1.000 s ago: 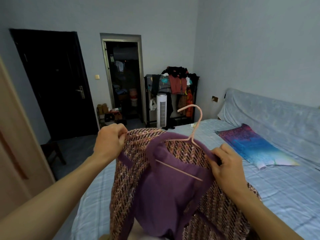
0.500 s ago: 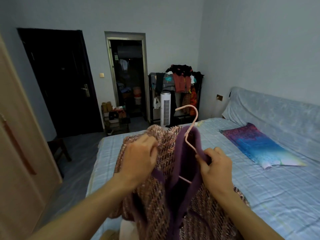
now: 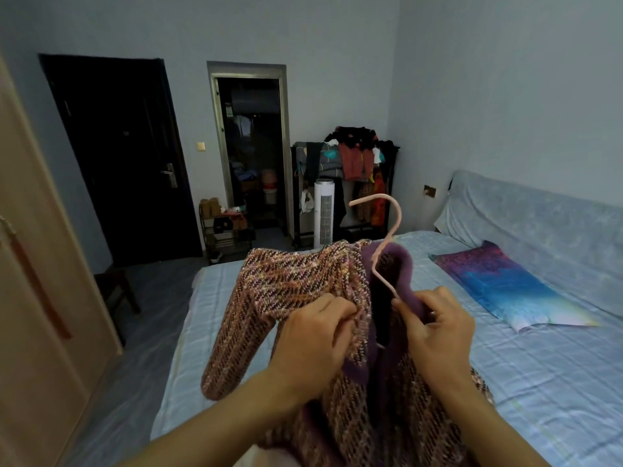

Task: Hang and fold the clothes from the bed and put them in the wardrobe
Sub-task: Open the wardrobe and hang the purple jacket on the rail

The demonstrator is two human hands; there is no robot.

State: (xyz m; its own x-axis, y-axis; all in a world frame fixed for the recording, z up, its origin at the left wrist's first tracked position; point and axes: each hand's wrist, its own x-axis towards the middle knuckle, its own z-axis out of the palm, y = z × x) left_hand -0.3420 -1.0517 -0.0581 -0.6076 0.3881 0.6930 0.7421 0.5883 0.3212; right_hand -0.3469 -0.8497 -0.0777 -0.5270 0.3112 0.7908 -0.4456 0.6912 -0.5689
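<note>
A pink-brown tweed jacket [image 3: 290,281] with purple trim is held up over the bed [image 3: 526,375]. A pink wire hanger [image 3: 387,244] sits inside its neck, with the hook sticking up above the collar. My left hand [image 3: 315,335] pinches the jacket's front edge by the collar. My right hand [image 3: 438,328] grips the purple collar together with the hanger's arm. One sleeve hangs down at the left. The wardrobe's wooden door [image 3: 37,298] stands at the far left.
A purple-blue pillow [image 3: 505,284] lies on the bed by the covered headboard. Across the room are a loaded clothes rack [image 3: 350,163], a white tower fan [image 3: 324,214], a shoe shelf [image 3: 226,230], a dark door and an open doorway. A dark stool [image 3: 114,291] stands by the wardrobe.
My left hand moved right, from the jacket's shoulder to its front edge near the collar. The jacket has closed round the hanger, hiding the purple lining, and the hook now stands upright.
</note>
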